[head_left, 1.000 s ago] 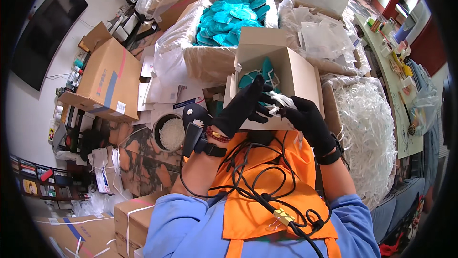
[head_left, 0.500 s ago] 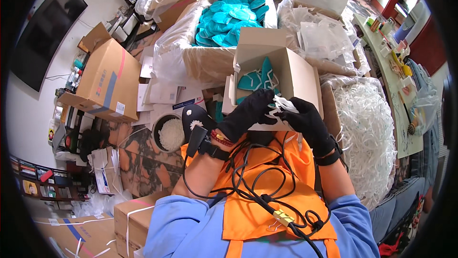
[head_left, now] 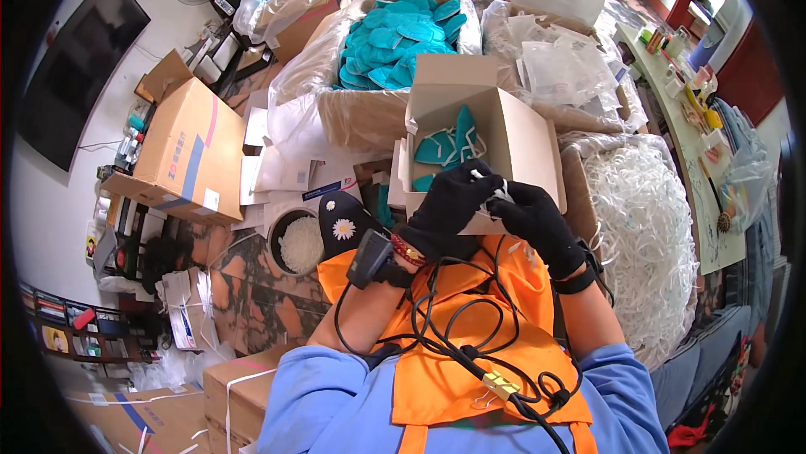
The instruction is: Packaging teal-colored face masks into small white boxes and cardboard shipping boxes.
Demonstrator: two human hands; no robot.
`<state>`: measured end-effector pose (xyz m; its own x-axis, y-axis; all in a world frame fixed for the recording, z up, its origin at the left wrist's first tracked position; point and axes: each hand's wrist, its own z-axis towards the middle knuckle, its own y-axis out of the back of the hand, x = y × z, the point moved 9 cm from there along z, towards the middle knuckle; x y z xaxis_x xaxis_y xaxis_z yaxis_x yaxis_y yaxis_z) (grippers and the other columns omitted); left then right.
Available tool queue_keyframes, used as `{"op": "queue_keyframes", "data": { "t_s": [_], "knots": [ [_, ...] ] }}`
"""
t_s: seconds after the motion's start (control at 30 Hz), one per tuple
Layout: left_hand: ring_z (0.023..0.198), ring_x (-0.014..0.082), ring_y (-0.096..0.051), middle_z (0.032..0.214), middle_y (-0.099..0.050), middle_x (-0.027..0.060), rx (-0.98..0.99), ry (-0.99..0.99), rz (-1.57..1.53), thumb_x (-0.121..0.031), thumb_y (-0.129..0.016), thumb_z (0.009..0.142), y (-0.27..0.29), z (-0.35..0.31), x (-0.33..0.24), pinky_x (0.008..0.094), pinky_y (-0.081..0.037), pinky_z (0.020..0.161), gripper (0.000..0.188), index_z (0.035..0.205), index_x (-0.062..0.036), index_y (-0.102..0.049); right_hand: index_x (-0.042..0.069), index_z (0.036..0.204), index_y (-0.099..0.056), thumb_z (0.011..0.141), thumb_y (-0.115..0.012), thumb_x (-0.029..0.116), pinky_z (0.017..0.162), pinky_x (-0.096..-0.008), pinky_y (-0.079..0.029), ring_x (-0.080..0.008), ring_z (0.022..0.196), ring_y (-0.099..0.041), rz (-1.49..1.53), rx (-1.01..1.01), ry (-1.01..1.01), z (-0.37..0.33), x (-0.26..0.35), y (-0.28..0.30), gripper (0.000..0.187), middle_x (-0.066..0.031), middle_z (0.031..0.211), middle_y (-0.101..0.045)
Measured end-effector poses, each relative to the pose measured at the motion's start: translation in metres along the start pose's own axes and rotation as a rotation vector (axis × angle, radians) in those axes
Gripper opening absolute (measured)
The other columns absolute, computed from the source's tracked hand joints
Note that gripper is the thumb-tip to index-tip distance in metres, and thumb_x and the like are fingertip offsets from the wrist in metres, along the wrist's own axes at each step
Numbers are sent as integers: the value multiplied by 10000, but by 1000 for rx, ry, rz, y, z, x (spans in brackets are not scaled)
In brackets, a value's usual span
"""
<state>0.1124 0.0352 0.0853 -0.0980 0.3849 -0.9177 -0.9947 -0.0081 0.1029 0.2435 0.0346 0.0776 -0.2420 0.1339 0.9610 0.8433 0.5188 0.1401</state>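
Both my hands wear black gloves and meet over the near edge of an open cardboard box (head_left: 531, 137). My left hand (head_left: 452, 204) is closed, its fingertips pinching white strap material (head_left: 502, 194). My right hand (head_left: 536, 223), also closed, grips the same white material from the other side. Most of the material is hidden by the gloves, so its full shape does not show. Inside the box lie several teal face masks (head_left: 438, 148) with white straps, one of them standing on end against the far wall.
Beyond the box stands a plastic-lined carton (head_left: 369, 114) heaped with loose teal masks (head_left: 395, 39). White strips (head_left: 642, 236) fill a carton at my right, below one of clear bags (head_left: 567, 76). A round container of white bits (head_left: 302, 240) sits left. Black cables (head_left: 437, 311) cross my orange apron.
My hands have drawn closer together, and less of the white strap material shows between them. My left hand has turned and shifted slightly right and down.
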Motion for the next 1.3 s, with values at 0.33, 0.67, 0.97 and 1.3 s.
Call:
{"op": "queue_keyframes", "data": {
  "t_s": [0.33,0.67,0.97,1.3],
  "knots": [
    [537,19,-446,767,-607,-52,21,437,-195,-216,-607,905,29,-1,14,172,-350,467,118,919,-110,-657,-6,927,-671,847,-665,206,633,-242,-455,-88,666,-548,-270,-9,51,-6,-4,11,227,-34,721,-628],
    [600,6,-478,786,-640,-37,110,520,-177,-111,-670,847,26,-3,17,155,-367,509,84,928,-88,-669,45,1197,-550,717,-793,58,793,-293,-515,-149,898,-611,-429,-347,370,-36,39,70,538,-48,1046,-575],
    [674,56,-573,792,-632,-4,280,455,-323,-68,-654,839,-7,-1,-9,203,-467,594,72,906,-41,-651,-5,1236,-540,847,-659,128,829,-239,-471,-101,946,-586,640,332,-8,0,17,-51,428,-82,1079,-624],
    [571,68,-535,750,-614,-1,245,568,-316,-263,-565,928,10,-13,20,199,-419,508,182,946,-97,-636,18,1014,-667,918,-589,250,498,-191,-329,-16,580,-433,323,254,-168,-15,5,-35,264,53,710,-528]
  ]
}}
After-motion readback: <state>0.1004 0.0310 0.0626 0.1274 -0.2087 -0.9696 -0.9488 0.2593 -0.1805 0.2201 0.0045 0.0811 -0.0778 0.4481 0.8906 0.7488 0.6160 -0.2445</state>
